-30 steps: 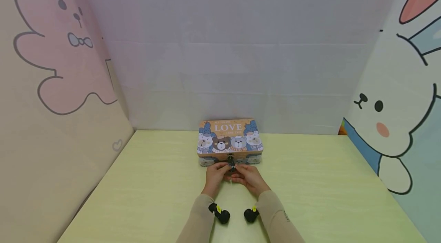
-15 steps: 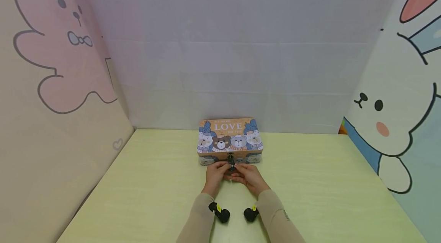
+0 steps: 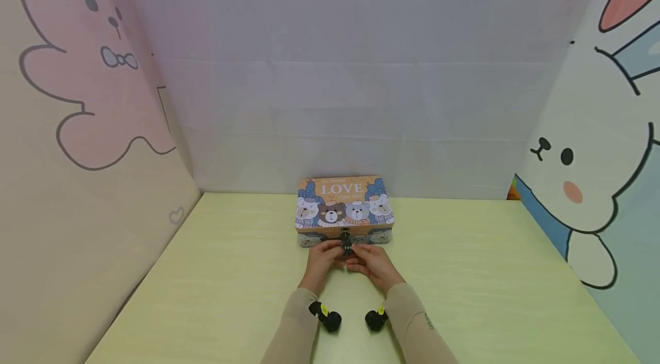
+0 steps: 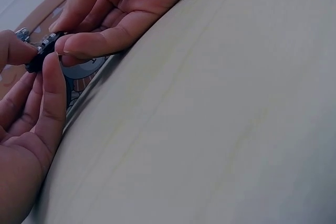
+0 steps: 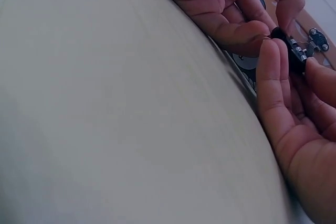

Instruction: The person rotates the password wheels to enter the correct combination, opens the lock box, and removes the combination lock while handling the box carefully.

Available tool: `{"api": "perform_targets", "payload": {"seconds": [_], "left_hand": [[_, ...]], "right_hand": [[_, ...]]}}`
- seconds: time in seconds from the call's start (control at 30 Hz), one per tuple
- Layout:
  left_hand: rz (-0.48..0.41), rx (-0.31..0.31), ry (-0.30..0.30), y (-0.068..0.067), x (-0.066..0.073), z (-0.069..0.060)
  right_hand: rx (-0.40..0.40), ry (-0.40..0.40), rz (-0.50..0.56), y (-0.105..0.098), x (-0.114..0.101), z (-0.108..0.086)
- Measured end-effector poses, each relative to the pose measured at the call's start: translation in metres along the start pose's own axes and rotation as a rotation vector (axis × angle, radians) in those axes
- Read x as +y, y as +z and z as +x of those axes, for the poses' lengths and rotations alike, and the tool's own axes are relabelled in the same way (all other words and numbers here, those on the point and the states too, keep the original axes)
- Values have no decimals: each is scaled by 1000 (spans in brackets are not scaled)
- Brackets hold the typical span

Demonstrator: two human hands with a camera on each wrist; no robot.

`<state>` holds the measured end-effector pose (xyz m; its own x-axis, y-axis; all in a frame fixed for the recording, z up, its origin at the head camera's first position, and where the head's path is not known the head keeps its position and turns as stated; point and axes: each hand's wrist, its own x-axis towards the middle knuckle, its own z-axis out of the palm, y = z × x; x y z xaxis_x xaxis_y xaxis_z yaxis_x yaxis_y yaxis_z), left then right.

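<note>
A tin box [image 3: 344,203] printed with bears and the word LOVE has a small black combination padlock [image 3: 347,246] hanging at its front latch. My left hand [image 3: 322,263] pinches the padlock from the left side. From the right, my right hand [image 3: 377,265] grips its other end with finger and thumb. Silver number dials show on the padlock [image 5: 297,49] in the right wrist view, between the fingertips of both hands. Above the dials sits the box's metal latch [image 5: 317,40]. Fingers hide part of the padlock body, and the digits are too small to read.
The box stands towards the back of a pale yellow-green table [image 3: 216,289], before a white cloth backdrop [image 3: 340,77]. Cartoon-printed panels stand at the left and right. A black wrist camera [image 3: 330,319] is strapped at the left sleeve, another black camera [image 3: 376,319] at the right.
My left hand has shifted very slightly to the left, and more of the padlock's dial face shows in the head view. The right hand and the box stay in place.
</note>
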<state>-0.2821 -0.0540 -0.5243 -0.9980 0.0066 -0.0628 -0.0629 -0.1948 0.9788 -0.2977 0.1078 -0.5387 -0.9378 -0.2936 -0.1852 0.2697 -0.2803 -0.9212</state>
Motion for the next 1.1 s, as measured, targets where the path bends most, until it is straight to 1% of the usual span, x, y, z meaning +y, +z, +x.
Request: {"api": "perform_targets", "payload": {"seconds": [0.1,0.2,0.27,0.37,0.5,0.6,0.77,0.93,1.03,1.1], "left_hand": [[-9,-2,2,2,11,-8],[-14,2,-3,3,13,-10],[-12,5,1,2,10,-8],[-15,15,-5,1,-1,1],[-23,28,17,0,-17,11],[-25,40,42,1,-22,14],[-23,57,54,2,-24,14],[-23,61,40,1,-23,15],[-24,55,42,1,-21,13],[-26,52,45,2,-16,10]], "right_hand": [[5,2,2,0,0,0],[10,5,1,0,1,0],[13,6,1,0,1,0],[14,5,5,0,0,0],[-1,1,22,0,-1,-1],[-13,-4,34,0,-1,-1],[-11,-10,37,0,-1,-2],[-4,-7,27,0,0,-1],[-4,-2,27,0,0,0],[-9,-4,26,0,0,0]]}}
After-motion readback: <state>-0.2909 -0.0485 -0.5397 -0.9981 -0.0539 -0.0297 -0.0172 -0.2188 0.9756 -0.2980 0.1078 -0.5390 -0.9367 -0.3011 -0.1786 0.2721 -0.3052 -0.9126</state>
